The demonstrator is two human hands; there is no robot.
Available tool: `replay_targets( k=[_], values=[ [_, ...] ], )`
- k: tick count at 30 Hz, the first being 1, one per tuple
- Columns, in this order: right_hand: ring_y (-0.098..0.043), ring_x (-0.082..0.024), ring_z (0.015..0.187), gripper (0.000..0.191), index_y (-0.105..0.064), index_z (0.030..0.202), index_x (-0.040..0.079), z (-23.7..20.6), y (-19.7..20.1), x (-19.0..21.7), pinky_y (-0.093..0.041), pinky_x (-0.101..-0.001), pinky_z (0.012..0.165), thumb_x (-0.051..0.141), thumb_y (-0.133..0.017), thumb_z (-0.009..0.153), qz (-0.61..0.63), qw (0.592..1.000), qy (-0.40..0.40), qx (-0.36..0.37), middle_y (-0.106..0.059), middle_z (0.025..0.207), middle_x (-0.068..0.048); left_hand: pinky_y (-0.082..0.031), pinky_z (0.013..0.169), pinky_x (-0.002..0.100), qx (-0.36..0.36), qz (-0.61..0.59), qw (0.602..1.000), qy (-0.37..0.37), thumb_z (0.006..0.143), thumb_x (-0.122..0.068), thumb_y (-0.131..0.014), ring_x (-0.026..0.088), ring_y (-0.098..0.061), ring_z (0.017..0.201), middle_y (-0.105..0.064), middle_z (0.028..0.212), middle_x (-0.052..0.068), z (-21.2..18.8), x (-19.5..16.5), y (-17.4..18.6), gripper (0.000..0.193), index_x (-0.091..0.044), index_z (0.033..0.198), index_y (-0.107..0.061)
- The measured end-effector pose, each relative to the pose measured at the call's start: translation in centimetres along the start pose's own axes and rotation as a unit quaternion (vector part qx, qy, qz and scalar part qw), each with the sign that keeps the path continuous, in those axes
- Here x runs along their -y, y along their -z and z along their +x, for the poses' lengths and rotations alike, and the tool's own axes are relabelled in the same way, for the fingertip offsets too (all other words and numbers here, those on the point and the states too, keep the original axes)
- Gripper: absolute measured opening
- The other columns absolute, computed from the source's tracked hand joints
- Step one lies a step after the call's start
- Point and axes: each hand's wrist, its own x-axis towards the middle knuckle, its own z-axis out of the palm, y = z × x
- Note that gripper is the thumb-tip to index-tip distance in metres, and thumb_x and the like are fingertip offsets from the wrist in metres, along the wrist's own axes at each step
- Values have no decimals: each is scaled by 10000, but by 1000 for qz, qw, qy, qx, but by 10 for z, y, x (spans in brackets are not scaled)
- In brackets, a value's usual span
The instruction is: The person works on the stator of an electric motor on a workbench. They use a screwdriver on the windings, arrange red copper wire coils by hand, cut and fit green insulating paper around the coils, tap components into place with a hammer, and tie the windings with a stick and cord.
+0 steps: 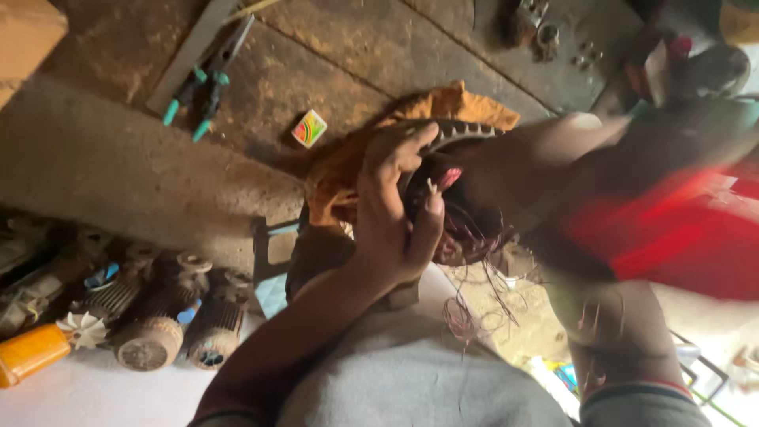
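Hand gripping one stator, two pliers

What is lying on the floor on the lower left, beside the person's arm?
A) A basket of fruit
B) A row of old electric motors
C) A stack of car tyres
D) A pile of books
B: a row of grimy, ribbed electric motors lies there, one with a white fan at its end, next to an orange container, while the left hand grips a toothed round part higher up.

Stained concrete floor, dim, strewn with old motors.
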Motion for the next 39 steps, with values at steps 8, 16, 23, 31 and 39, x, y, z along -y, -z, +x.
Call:
replay_targets(
  k=[8, 16, 23, 31, 39],
  values=[
    [-631, -306, 645, 384, -610, 775, 74, -18, -38, -1, -523, -482, 639, 290, -521, 1081, 4, 952, 188, 239, -657, 804, -111, -407, 1172, 445, -20, 13, 998, -51, 1010, -176, -552, 340, -537, 1306, -524, 1469, 202, 5, -1, 0, 452, -12, 1403, -401],
    [-436, -206, 569, 679, -516, 1182, 95, -49, 22, 3, -342, -364, 510, 723, -375, 966, 265, 912, -104, -294, -471, 682, -60, -414, 1189, 493, 16, 77, 997, -15, 974, -183, -620, 380, -530, 1355, -541, 1446, 186, 4, -11, -2, 410, -33, 1351, -565],
    [-350, -220, 630, 425, -451, 888, 69, 10, 72, -43, -257, -344, 599, 408, -389, 1136, 293, 906, -188, -242, -395, 735, -65, -420, 1191, 449, 39, 61, 997, -4, 1017, -161, -579, 358, -490, 1361, -502, 1449, 197, 2, -10, -6, 360, -48, 1358, -590],
    [-295, -194, 590, 491, -437, 855, 68, -60, 23, 15, -225, -331, 571, 455, -399, 1156, 166, 951, 6, -259, -353, 703, -52, -404, 1180, 495, 112, 147, 983, -3, 999, -220, -578, 382, -512, 1345, -515, 1427, 198, 22, -26, 6, 405, -54, 1367, -614],
    [-269, -185, 574, 558, -434, 850, 77, -46, 65, 1, -209, -331, 544, 559, -386, 1127, 200, 924, -74, -319, -343, 690, -46, -465, 1087, 450, 106, 175, 978, -45, 916, -98, -641, 362, -563, 1256, -549, 1419, 181, 39, -25, -14, 318, -73, 1232, -643]
  ],
)
